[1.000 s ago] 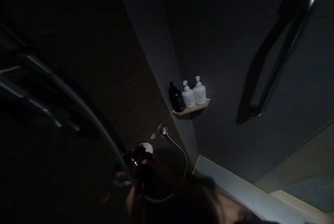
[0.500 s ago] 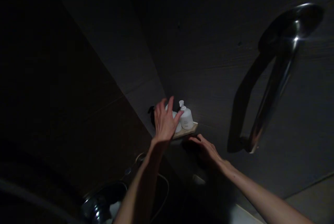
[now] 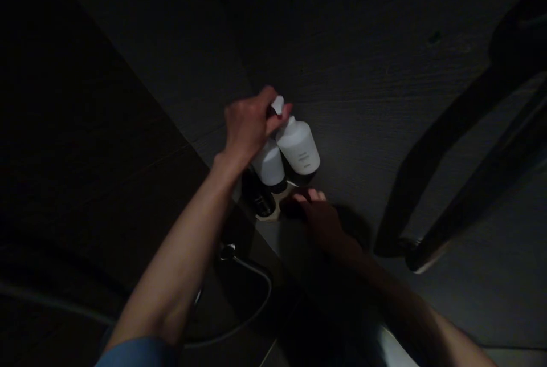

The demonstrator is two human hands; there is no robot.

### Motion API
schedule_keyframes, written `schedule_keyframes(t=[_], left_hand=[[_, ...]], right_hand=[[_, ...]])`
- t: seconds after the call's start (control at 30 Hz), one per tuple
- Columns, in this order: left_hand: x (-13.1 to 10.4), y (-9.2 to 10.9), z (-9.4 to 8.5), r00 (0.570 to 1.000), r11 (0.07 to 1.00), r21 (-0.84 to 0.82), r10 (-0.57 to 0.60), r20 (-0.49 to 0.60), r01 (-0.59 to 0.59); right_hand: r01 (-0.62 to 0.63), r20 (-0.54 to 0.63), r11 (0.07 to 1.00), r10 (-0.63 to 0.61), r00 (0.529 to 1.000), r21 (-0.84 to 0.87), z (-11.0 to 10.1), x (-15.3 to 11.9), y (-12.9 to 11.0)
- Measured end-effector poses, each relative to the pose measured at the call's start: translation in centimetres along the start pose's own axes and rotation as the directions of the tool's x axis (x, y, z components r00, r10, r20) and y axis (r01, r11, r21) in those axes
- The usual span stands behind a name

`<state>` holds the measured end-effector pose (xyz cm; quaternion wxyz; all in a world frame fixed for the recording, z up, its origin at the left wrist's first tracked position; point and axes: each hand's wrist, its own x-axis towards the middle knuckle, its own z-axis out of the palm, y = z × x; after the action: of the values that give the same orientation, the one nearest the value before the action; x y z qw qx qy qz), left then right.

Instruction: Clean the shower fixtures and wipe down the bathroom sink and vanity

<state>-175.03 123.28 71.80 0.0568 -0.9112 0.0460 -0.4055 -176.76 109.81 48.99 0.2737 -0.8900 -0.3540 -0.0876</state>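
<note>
My left hand (image 3: 252, 122) is closed on the white pump top (image 3: 277, 105) of a white pump bottle (image 3: 301, 150). That bottle leans toward the left, its base over dark shadow. Beside it is a second white bottle (image 3: 270, 164), its top hidden behind my left hand. A black bottle (image 3: 258, 196) stands lowest, at the near left end of a small pale corner shelf (image 3: 269, 216). Below the white bottles, my right hand (image 3: 318, 210) is by the shelf edge, mostly in shadow. Its fingers are loosely bent and seem to hold nothing.
Dark walls meet in a corner behind the shelf. A shiny metal grab bar (image 3: 453, 224) juts from the right wall. Lower down, a pale hose (image 3: 267, 298) loops near a round metal fitting (image 3: 228, 251). Light is very dim.
My left hand has gone from spread fingers over the bottles to a grip on one pump top. The bottle now leans. My view has come closer, and my right hand stays near the shelf edge.
</note>
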Motion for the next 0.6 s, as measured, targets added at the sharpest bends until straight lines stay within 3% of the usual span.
schedule_keyframes(t=[0.1, 0.17, 0.23, 0.33, 0.43, 0.5, 0.6], left_hand=[[2.1, -0.2, -2.6, 0.995, 0.996, 0.041, 0.076, -0.065, -0.073], [1.6, -0.2, -2.2, 0.994, 0.994, 0.043, 0.098, -0.054, -0.096], [-0.2, -0.1, -0.4, 0.993, 0.993, 0.03, 0.114, -0.008, -0.114], [-3.8, 0.1, 3.6, 0.983, 0.986, -0.037, 0.165, 0.079, -0.162], [-6.7, 0.2, 7.2, 0.964, 0.974, -0.112, 0.215, 0.159, -0.199], [-7.9, 0.3, 8.6, 0.956, 0.974, -0.125, 0.211, 0.203, -0.189], [-8.8, 0.5, 9.1, 0.953, 0.987, -0.08, 0.158, 0.259, -0.142]], right_hand=[[0.057, 0.114, 0.996, -0.049, 0.992, -0.069, 0.4, 7.2, -1.6], [0.085, 0.153, 0.995, -0.076, 0.985, -0.058, 1.3, 8.1, -1.0], [0.08, 0.125, 0.995, -0.071, 0.99, -0.067, 1.9, 5.2, 0.8], [-0.013, 0.114, 0.999, 0.009, 0.993, 0.036, 2.1, -3.8, 4.5], [-0.143, 0.207, 0.971, 0.102, 0.973, 0.192, 1.5, -11.2, 7.1], [-0.222, 0.238, 0.953, 0.171, 0.956, 0.205, 0.7, -12.2, 6.9], [-0.386, 0.163, 0.915, 0.365, 0.917, 0.117, -0.6, -7.9, 4.9]])
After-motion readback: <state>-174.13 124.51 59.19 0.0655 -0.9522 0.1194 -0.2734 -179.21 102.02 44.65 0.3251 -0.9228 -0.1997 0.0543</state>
